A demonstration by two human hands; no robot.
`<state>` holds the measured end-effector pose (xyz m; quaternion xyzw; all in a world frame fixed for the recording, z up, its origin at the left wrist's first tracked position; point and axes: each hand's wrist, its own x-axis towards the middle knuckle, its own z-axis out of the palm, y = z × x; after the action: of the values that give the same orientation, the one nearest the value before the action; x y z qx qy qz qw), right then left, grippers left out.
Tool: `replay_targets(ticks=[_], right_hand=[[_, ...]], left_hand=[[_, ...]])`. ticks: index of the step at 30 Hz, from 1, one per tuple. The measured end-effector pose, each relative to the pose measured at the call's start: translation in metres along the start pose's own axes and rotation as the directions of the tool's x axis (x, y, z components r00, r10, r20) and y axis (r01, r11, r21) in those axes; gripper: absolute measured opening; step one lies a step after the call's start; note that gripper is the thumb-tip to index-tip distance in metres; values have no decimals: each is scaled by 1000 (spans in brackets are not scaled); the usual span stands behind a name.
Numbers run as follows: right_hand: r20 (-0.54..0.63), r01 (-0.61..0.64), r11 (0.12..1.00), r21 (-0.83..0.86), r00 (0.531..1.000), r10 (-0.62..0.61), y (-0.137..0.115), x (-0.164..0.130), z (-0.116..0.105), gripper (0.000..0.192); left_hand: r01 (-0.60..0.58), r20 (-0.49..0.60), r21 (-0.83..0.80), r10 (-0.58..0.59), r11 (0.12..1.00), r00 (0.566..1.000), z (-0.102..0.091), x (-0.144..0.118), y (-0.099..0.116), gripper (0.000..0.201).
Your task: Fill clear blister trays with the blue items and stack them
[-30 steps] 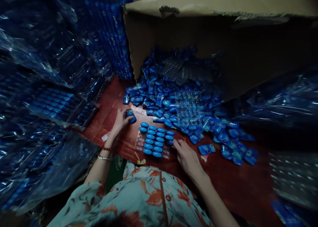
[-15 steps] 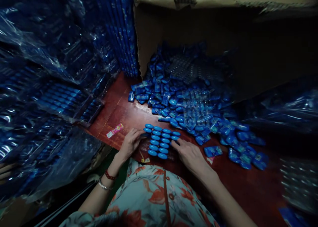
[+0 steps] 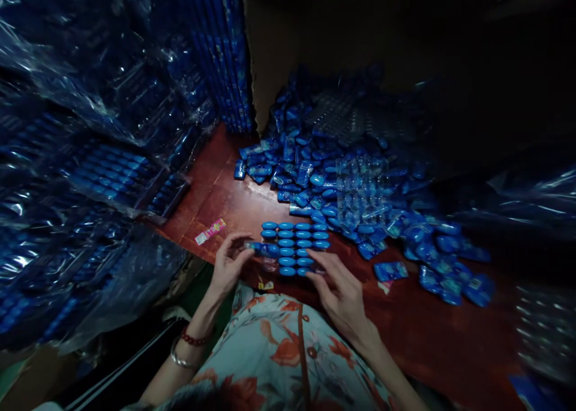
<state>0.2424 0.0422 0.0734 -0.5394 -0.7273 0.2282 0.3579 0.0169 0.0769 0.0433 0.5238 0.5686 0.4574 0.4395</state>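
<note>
Head view: both forearms extend forward from the lower edge of the frame over a floral garment [image 3: 288,357] and meet at a clear blister tray [image 3: 294,249] lying flat on the red-brown worktop [image 3: 216,201]. The tray holds rows of blue oval pieces, and its near pockets look unfilled. The left hand [image 3: 228,264] is palm-down with the wrist slightly bent, two bracelets on the wrist; its thumb and forefinger are pinched on one blue packet [image 3: 262,248], held level at the left edge of the tray and touching the row of filled pockets. The left grip is therefore closed around that packet. The right hand [image 3: 339,288] rests at the near right corner of the tray, fingers spread and curled, fingertips touching the tray edge; this grip is loose and holds nothing. Beyond the tray, a loose pile of blue packets [image 3: 324,171] spills across the worktop from an open cardboard box [image 3: 270,51] lying on its side, with spare clear trays [image 3: 360,186] lying on top of the pile. A few single packets [image 3: 390,270] lie apart to the right of the tray. A small pink and white wrapper [image 3: 209,231] lies on the worktop left of the tray. Bundles of filled trays in clear plastic film [image 3: 103,171] are stacked along the left side, and upright stacks [image 3: 225,57] stand beside the box.
</note>
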Motion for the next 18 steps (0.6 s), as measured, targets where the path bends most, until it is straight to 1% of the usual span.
replay_targets(ticks=[2, 3, 4, 5, 6, 8, 9, 10, 11, 12, 13, 14, 15, 16, 17, 18], right_hand=[[53, 2, 991, 135, 999, -10, -9, 0, 8, 37], [69, 25, 988, 154, 997, -36, -12, 0, 11, 36], [83, 63, 988, 140, 994, -75, -12, -1, 15, 36], [100, 103, 990, 96, 989, -112, -12, -2, 17, 37], [130, 139, 990, 31, 981, -142, -11, -4, 19, 40], [224, 189, 977, -93, 961, -165, -9, -5, 22, 49], [267, 197, 973, -124, 951, -158, -8, -5, 23, 54], [300, 195, 973, -123, 942, -150, -9, -5, 23, 58], [330, 192, 977, -91, 932, -152, -9, -4, 23, 62], [352, 184, 982, -44, 923, -157, -11, -3, 22, 64], [368, 163, 987, 3, 917, -153, -12, -1, 20, 66], [370, 126, 991, 46, 919, -134, -12, 0, 17, 65], [351, 77, 994, 80, 931, -101, -11, 1, 14, 64], [309, 19, 995, 101, 950, -49, -9, 2, 10, 62], [247, -41, 993, 110, 969, 13, -6, 2, 6, 59], [170, -96, 990, 107, 983, 77, -1, 2, 2, 54]], left_hand=[[-53, 76, 6, 52, 999, 996, 12, -12, 8, 18], [-109, 137, 22, 105, 994, 985, 17, -17, 11, 16], [-195, 206, 55, 180, 979, 962, 20, -21, 12, 15], [-302, 270, 109, 264, 947, 926, 22, -23, 13, 16], [-416, 326, 182, 345, 891, 880, 22, -24, 13, 18], [-609, 437, 325, 456, 723, 775, 19, -24, 13, 27], [-672, 493, 369, 478, 642, 727, 16, -22, 14, 31], [-717, 545, 385, 484, 581, 684, 13, -21, 14, 34], [-752, 593, 375, 483, 542, 644, 10, -19, 15, 35], [-772, 627, 354, 478, 528, 615, 8, -17, 14, 36], [-771, 632, 338, 477, 540, 611, 5, -15, 13, 37], [-744, 594, 336, 483, 577, 643, 4, -13, 10, 38], [-692, 515, 343, 488, 636, 704, 2, -11, 5, 38], [-621, 405, 349, 484, 702, 775, 2, -8, -1, 36], [-538, 277, 349, 464, 767, 841, 3, -6, -8, 32], [-458, 154, 343, 432, 820, 889, 4, -4, -16, 27]])
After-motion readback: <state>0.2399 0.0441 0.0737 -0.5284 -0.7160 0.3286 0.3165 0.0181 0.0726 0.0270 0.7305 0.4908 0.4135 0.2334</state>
